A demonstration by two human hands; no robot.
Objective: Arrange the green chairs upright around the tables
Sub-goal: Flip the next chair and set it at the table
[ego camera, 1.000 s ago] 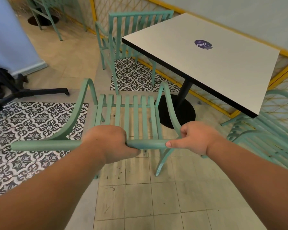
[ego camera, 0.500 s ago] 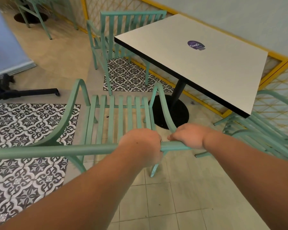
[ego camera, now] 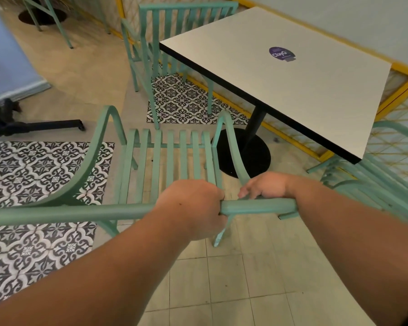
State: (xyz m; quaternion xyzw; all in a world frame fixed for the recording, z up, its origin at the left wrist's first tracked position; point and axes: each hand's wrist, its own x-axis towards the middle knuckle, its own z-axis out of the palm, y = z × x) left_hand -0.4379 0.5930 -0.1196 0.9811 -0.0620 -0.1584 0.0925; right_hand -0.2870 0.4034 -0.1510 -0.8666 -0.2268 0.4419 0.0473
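Note:
A green slatted chair (ego camera: 165, 161) stands upright in front of me, its seat facing the white square table (ego camera: 292, 90). My left hand (ego camera: 193, 210) grips the top rail of its backrest near the middle. My right hand (ego camera: 266, 187) holds the right end of that rail, where the armrest meets it, fingers curled over the far side. A second green chair (ego camera: 172, 43) stands upright at the table's far left side. A third green chair (ego camera: 382, 180) is at the right, partly under the table's corner and cut off by the frame edge.
The table's black round base (ego camera: 245, 154) sits on the floor just beyond the held chair's right armrest. A black stand leg (ego camera: 45, 125) lies on the floor at left. A yellow-framed lattice fence (ego camera: 400, 90) runs behind the table. More green chair legs (ego camera: 52, 17) show top left.
My left hand has slid rightward along the top rail, from left of centre toward my right hand. The chair has come nearer to the table base.

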